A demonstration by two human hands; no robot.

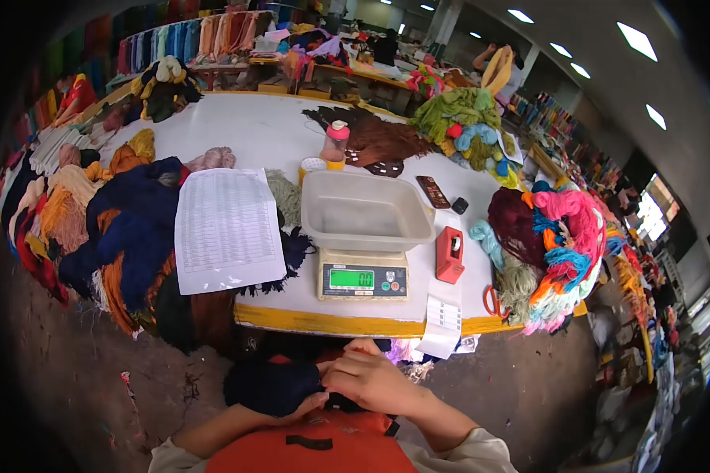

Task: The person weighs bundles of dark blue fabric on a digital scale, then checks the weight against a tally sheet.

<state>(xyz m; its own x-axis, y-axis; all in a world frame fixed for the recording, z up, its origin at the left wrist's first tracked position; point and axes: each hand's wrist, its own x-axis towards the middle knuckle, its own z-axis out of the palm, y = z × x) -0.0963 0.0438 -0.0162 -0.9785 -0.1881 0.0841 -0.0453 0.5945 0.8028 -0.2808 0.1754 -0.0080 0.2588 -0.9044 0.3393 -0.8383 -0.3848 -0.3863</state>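
My left hand (304,404) is closed on a ball of dark navy yarn (270,387), below the table's front edge. Over the yarn's right side lies my right hand (367,378), its fingers bent and pressed together beside my left hand; what they pinch is too small to make out. Beyond my hands stands a digital scale (363,276) with a green display reading 0.0. On top of it rests an empty white plastic tub (363,213). A printed sheet (229,232) lies on yarn left of the scale.
Heaps of coloured yarn lie left (134,213) and right (572,229) on the white table (244,118). A pink-capped bottle (337,142), a phone (432,191), a red tape dispenser (450,255) and red-handled scissors (495,301) surround the scale. People are in the background.
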